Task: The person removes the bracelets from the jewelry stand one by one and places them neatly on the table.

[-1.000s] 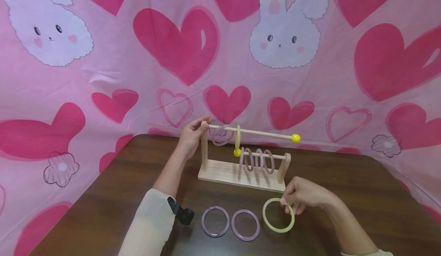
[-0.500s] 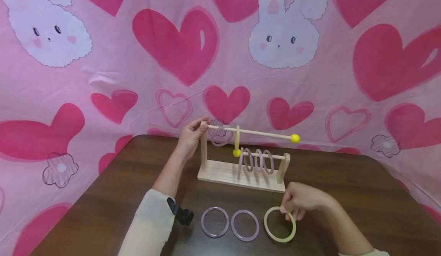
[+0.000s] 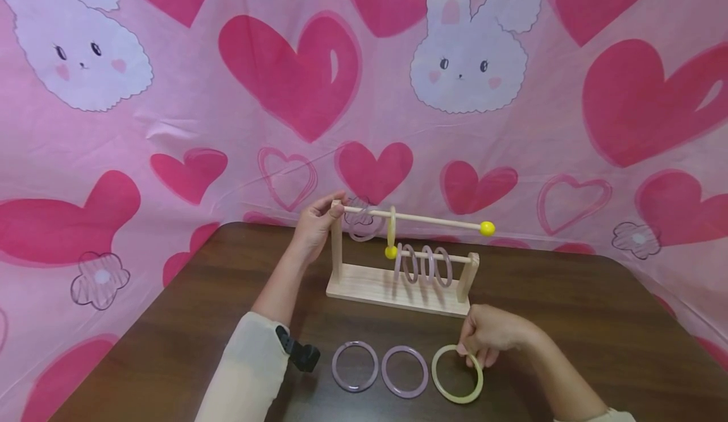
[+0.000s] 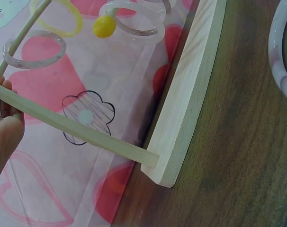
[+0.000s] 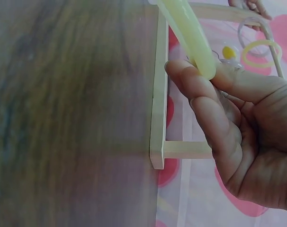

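Note:
In the head view my left hand point(image 3: 313, 229) grips the top of the tall left post of a wooden ring stand point(image 3: 370, 283), thumb in front and fingers behind. My right hand point(image 3: 491, 333) pinches the upper right edge of a pale yellow ring point(image 3: 463, 400), low over the table; whether it touches the wood I cannot tell. The right wrist view shows this yellow ring point(image 5: 193, 38) between thumb and fingertips. Left of it lie two purple rings point(image 3: 355, 389), side by side. The stand's upper rod carries a purple ring and a yellow ring point(image 3: 391, 229).
Several purple rings point(image 3: 427, 264) hang on the lower rod, which starts at the short right post point(image 3: 468, 278). Each rod ends in a yellow ball point(image 3: 487, 228). The dark wooden table point(image 3: 227, 295) meets a pink patterned cloth point(image 3: 273, 125) behind.
My right hand has moved the yellow ring down toward the front of the table, then slightly left, beside the purple rings. The left hand and stand have stayed in place.

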A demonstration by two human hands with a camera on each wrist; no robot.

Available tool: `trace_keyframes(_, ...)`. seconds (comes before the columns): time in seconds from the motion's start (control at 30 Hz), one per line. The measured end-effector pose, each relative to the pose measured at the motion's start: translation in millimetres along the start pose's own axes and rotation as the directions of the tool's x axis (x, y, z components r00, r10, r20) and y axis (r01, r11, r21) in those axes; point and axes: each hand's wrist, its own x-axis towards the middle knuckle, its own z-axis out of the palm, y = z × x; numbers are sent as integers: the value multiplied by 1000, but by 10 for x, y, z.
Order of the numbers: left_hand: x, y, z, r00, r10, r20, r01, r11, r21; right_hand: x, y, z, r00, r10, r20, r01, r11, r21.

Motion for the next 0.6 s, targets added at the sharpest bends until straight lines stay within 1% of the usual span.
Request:
trace_keyframes(0.23,-3,7,-5,1000,-9,-5,9,1000,4,12,9,35,999,28,-18,-28,1000,-10)
trace_keyframes(0.43,-9,15,-5,1000,-15,-9,15,1000,1,21,12,62,998,33,-51,-35,999,-27)
trace_keyframes(0.6,-10,19,4,1000,-17,-16,17,1000,-4,25,-1,72,995,45,-84,-50,997,-60)
